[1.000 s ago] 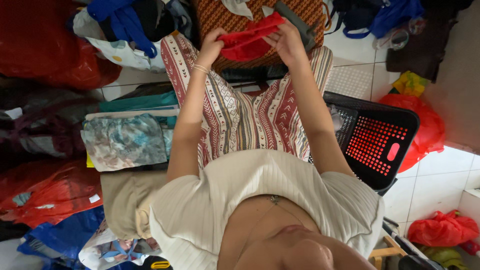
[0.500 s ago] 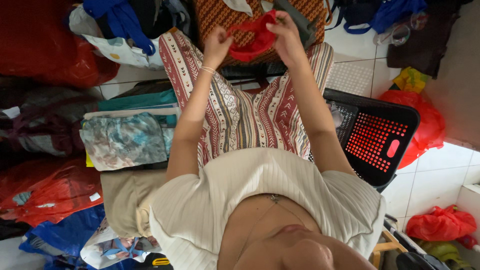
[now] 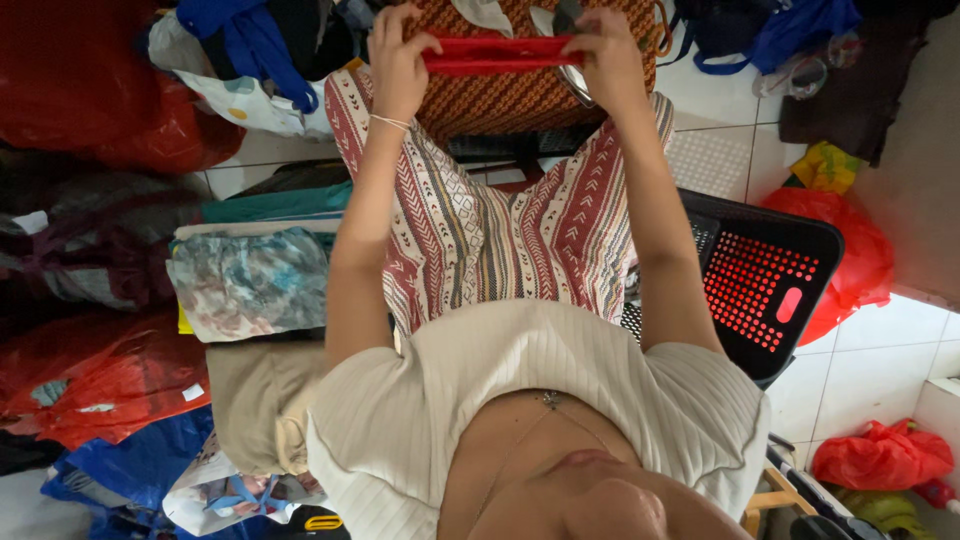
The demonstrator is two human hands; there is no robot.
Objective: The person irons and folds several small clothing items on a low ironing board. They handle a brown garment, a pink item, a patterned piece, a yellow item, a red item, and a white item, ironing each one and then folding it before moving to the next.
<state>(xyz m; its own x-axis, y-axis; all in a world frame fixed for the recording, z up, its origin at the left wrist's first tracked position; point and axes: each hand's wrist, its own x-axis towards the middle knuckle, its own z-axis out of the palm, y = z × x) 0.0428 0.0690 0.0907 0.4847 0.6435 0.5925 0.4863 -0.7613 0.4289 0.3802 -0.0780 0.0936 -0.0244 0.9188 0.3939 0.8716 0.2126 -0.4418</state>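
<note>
My left hand (image 3: 400,55) and my right hand (image 3: 605,55) each grip one end of a red folded cloth (image 3: 500,54), stretched flat between them at arm's length. The cloth is held above a brown patterned fabric (image 3: 520,100) lying past my knees. A thin bracelet sits on my left wrist. My lap is covered by striped red and cream patterned trousers (image 3: 500,240).
A black perforated laundry basket (image 3: 770,290) stands at my right. Folded clothes are stacked at my left (image 3: 250,280), with a beige piece (image 3: 255,400) nearer me. Red plastic bags (image 3: 100,380), blue bags (image 3: 240,40) and other bundles lie around on the white tiled floor (image 3: 870,380).
The red cloth was bunched and loosely open between my hands; now it is folded narrow and pulled straight, with both hands moved apart and slightly farther away.
</note>
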